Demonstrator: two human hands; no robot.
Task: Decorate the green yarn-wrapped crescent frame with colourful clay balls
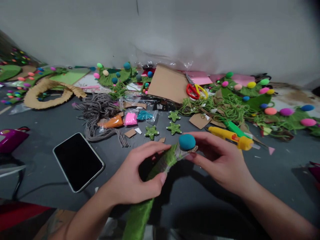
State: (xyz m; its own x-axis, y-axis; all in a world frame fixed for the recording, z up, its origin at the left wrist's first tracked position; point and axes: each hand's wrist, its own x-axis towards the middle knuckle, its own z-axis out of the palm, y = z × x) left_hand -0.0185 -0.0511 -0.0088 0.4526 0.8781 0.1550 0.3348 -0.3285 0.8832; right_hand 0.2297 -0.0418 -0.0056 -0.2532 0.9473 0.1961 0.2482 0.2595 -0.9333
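Observation:
My left hand [140, 173] is closed around a long green yarn-wrapped strip [140, 216], which slants from the lower edge up to the middle. At the strip's upper end sits a blue ball [187, 142], egg-like in shape, beside a bit of bare brown cardboard. My right hand [220, 160] pinches that cardboard end with thumb and fingers, close under the blue ball. Just beyond the hands lie several small green yarn stars [173, 128] with white tips. Right of my right hand rests a yellow glue gun [225, 134].
A phone [78, 161] lies at left, near grey yarn [100, 111] and a tan paper ring [47, 95]. Bags of orange, pink and teal material [131, 118] lie mid-table. Behind are a cardboard sheet [168, 83], red-and-yellow scissors [196, 90], green yarn scraps [230, 106] and ball-studded green pieces [260, 96].

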